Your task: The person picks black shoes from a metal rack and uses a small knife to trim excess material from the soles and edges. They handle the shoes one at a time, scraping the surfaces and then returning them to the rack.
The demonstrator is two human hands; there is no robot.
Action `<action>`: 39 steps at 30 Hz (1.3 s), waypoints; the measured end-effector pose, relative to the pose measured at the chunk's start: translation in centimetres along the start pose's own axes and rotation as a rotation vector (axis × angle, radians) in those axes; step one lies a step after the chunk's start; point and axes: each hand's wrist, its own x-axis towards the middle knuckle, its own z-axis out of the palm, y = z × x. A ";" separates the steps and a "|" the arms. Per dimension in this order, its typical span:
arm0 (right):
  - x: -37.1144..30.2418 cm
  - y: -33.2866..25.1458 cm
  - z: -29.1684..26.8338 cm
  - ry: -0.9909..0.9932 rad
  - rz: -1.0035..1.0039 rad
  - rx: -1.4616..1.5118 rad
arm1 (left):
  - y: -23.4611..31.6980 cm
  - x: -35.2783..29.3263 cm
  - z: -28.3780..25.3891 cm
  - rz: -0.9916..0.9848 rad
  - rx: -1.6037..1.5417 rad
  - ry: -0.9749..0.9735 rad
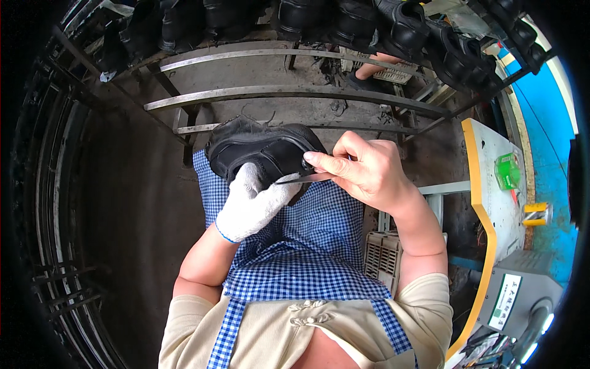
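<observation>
A black shoe (273,150) rests above my lap, over the blue checked apron (295,270). My left hand (249,200), in a white knit glove with a blue edge, grips it, with a finger and the thumb around its opening. My bare right hand (365,169) is closed on a thin, pointed metal blade (301,179), its thumb touching the shoe's right end. The blade's tip points left, close to the gloved thumb. Loose dark threads or trimmings (252,120) stick up from the shoe's far edge. The blade's handle is hidden in my fist.
Several black shoes (301,18) line a metal rack (295,92) ahead. On the right stands a yellow-edged table (491,178) with a green round container (507,171) and a grey machine (522,289). A crate (382,255) sits below. Another person's leg (375,64) shows beyond the rack.
</observation>
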 end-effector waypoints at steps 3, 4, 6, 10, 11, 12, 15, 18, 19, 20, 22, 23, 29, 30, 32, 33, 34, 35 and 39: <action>-0.1 0.5 0.0 -0.009 -0.012 0.099 | 1.1 0.1 0.5 -0.075 0.062 -0.026; -0.2 0.6 -0.1 -0.009 -0.011 0.135 | 1.0 0.2 0.4 -0.077 0.054 -0.039; -0.3 0.4 0.0 -0.015 0.017 0.150 | 0.9 0.3 0.1 -0.080 0.039 -0.066; -0.3 0.3 0.6 0.022 0.088 0.223 | 0.2 0.5 0.1 -0.089 0.049 -0.048; -0.4 0.3 0.7 0.013 0.119 0.249 | 0.4 0.7 0.2 -0.147 0.008 -0.035; -0.4 0.2 0.6 0.005 0.152 0.270 | 0.5 0.9 0.3 -0.205 -0.034 -0.027; -0.5 0.1 1.0 0.033 0.199 0.304 | -1.1 1.2 0.6 -0.164 -0.196 -0.037; -1.1 0.5 1.8 0.075 0.266 0.358 | -0.7 1.5 1.0 -0.109 -0.217 -0.083; -1.3 0.6 2.1 0.086 0.295 0.379 | -0.7 1.5 1.1 -0.103 -0.225 -0.096; -1.5 0.7 2.4 0.108 0.306 0.428 | -0.7 1.6 1.0 -0.110 -0.231 -0.106; -1.9 1.3 2.8 0.109 0.343 0.491 | -0.6 1.5 0.9 -0.121 -0.221 -0.108; -2.0 1.6 2.8 0.110 0.363 0.522 | -0.5 1.5 0.9 -0.124 -0.207 -0.101; -2.6 2.5 4.0 0.096 0.443 0.771 | -0.7 1.2 1.1 -0.136 -0.245 -0.055; -2.7 2.3 4.0 0.094 0.474 0.826 | -1.1 1.2 1.1 -0.120 -0.263 -0.051; -3.0 2.3 4.3 0.092 0.519 0.860 | -1.3 1.3 0.6 -0.131 -0.218 -0.083; -3.0 2.5 4.4 0.089 0.538 0.882 | -1.3 1.3 0.4 -0.135 -0.194 -0.093; -2.8 2.5 4.6 0.101 0.450 0.733 | -1.6 1.4 0.5 -0.146 -0.220 -0.067; -2.6 2.2 4.4 0.088 0.443 0.634 | -1.9 1.5 0.6 -0.138 -0.203 -0.050; -1.4 0.9 3.6 0.081 0.308 0.311 | -2.1 1.2 0.9 -0.108 -0.128 0.035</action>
